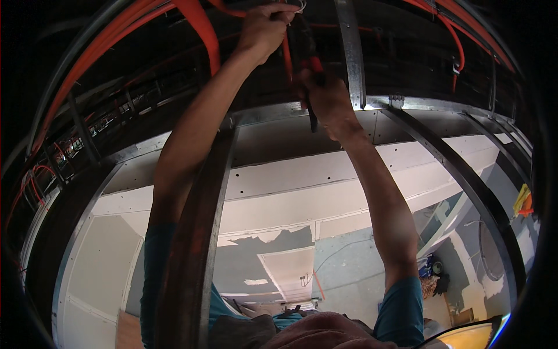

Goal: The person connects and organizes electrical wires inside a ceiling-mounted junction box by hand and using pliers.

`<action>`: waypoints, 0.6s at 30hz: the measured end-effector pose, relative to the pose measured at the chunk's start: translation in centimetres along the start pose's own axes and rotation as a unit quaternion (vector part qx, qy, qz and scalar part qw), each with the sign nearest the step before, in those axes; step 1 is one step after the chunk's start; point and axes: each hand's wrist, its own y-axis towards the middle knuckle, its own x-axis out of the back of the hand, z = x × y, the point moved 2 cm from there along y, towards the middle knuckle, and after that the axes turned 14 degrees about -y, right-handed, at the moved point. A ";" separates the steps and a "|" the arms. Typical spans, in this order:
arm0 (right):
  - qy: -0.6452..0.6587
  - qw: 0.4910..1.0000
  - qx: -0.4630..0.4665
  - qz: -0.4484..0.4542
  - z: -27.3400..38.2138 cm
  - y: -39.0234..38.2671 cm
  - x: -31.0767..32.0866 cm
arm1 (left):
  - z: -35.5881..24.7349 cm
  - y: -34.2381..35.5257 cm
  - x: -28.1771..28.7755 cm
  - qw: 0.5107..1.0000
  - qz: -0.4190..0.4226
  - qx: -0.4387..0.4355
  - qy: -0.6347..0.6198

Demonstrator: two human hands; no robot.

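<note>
Both my arms reach up among the metal framing. My left hand, at the top of the view, is closed in a pinch on thin white wires, whose ends curl out past the fingers. Just right of and below it, my right hand is wrapped round a pair of pliers with red and black handles. One dark handle end sticks out below the fist. The pliers' dark head points up toward the wires; against the black background I cannot tell whether it touches them.
Orange conduits curve down at upper left, more at upper right. A metal stud hangs right of the pliers. Metal channels cross on both sides. Pale plasterboard lies behind my arms. Far below are the floor and dark items.
</note>
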 end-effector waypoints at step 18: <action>-0.320 0.936 0.083 -0.119 0.0 0.2 1.2 | 5.1 2.9 -0.1 0.988 -0.025 -0.151 -0.013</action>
